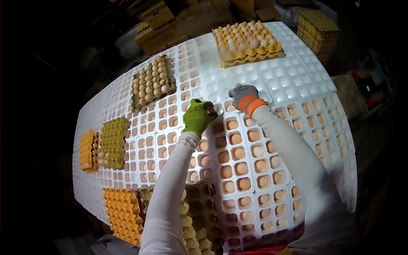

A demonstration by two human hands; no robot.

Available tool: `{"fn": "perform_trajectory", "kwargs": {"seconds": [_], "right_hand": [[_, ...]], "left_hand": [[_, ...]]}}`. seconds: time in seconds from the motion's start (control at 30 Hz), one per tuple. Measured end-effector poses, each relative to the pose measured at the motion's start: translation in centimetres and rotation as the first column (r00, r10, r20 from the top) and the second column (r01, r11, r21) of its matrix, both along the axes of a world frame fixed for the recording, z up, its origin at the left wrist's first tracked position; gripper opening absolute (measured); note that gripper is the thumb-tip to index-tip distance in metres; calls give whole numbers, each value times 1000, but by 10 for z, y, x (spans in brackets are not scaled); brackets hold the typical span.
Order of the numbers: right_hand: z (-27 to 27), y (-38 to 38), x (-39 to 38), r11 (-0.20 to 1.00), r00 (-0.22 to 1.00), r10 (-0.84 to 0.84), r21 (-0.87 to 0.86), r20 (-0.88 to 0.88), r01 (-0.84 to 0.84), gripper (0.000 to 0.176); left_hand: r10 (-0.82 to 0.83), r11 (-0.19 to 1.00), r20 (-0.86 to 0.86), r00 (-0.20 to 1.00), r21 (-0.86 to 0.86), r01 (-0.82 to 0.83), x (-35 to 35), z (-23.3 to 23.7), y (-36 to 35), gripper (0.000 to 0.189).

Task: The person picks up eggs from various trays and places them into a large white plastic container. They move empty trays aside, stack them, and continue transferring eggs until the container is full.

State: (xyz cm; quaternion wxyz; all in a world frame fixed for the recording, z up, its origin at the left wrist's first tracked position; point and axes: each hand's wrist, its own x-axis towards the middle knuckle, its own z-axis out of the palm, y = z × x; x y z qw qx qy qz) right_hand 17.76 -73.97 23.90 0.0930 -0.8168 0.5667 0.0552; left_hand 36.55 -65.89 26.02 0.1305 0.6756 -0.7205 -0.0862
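Observation:
My left hand (pixel 198 116), in a green glove, is over the white foam tray (pixel 216 111) near the middle, its fingers bent toward the right; what lies between them is too small to make out. My right hand (pixel 245 97), in a grey and orange glove, is a little to the right over the same foam surface, fingers curled downward and their tips partly hidden. Below both hands, brown eggs (pixel 239 153) sit singly in the square foam pockets. Just beyond the hands, smooth white foam (pixel 221 80) shows no eggs.
A yellow carton of eggs (pixel 246 40) stands at the back, a darker egg carton (pixel 151 80) at the left. Green (pixel 114 142) and orange (pixel 88 151) cartons lie further left. More cartons (pixel 123 212) are at the near edge. Stacked cartons (pixel 316 36) stand behind.

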Motion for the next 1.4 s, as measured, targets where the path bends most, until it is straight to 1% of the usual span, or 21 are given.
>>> {"fn": "perform_trajectory", "kwargs": {"seconds": [0.1,0.2,0.3,0.37,0.4,0.43,0.47,0.5,0.57,0.6,0.63,0.67,0.8,0.9,0.97,1.03,1.13,1.17,1.2,1.27,1.4], "right_hand": [[0,-15,-3,998,882,-42,-26,470,61,40],[-43,-30,14,988,881,-32,-118,472,100,37],[-17,-18,-8,971,552,-140,6,822,239,35],[-21,-8,-22,917,413,-102,-75,905,392,25],[-33,-5,-29,921,497,-78,-128,864,368,26],[-48,-3,-36,923,575,-51,-181,817,340,28],[-62,-1,-38,906,665,43,-309,745,288,29],[-73,1,-53,949,753,203,-315,626,5,31],[-84,14,-56,926,759,171,-365,629,94,28],[-78,20,-55,942,705,119,-305,699,143,27],[-77,21,-55,942,651,149,-306,745,135,26],[-78,21,-57,944,591,180,-306,786,121,25],[-71,19,-58,982,489,143,-186,860,41,25],[-110,13,-55,918,612,-12,-234,791,321,30],[-109,-1,-62,938,534,238,-334,811,89,28],[-100,-3,-58,991,408,130,-129,904,-30,27],[-80,12,-53,987,563,124,-162,817,18,35],[-52,34,-43,981,642,117,-189,757,43,37],[-48,48,-37,953,496,294,-291,817,-85,38],[-12,156,0,950,326,-13,114,945,-291,38],[19,281,21,883,514,-186,372,837,-287,40]], "left_hand": [[42,997,21,999,-60,-40,-9,-36,-28,35],[38,995,-122,992,-90,-49,-10,-32,-47,33],[-124,991,17,992,-49,124,-9,-46,-66,30],[-68,998,-268,961,-25,64,-5,-46,-74,29],[-32,999,-401,915,-7,32,-3,-46,-77,29],[249,963,-805,538,263,-53,-8,-35,-76,30],[339,941,-906,253,333,-68,-4,-42,-89,29],[56,998,-975,216,54,-14,5,-75,-111,31],[-122,992,-967,223,-123,10,4,-90,-136,32],[-6,1000,-961,277,-12,-18,1,-92,-143,31],[-126,907,-460,879,-411,-85,-10,-95,-143,28],[45,916,-110,993,-391,-85,-25,-85,-126,24],[-131,918,-240,962,-396,26,-16,-74,-113,18],[-187,913,-349,918,-407,31,-3,-53,-92,21],[-128,952,-536,834,-302,-48,16,-31,-50,23],[-43,996,-665,745,-89,-22,38,25,28,27],[-119,989,-679,724,-143,29,92,79,152,33],[38,978,-746,665,-109,-178,128,75,204,34],[109,930,-836,538,-106,-352,141,101,253,34],[380,617,-793,476,-166,-769,188,99,403,28],[642,555,-543,541,-159,-817,158,66,528,24]]}}
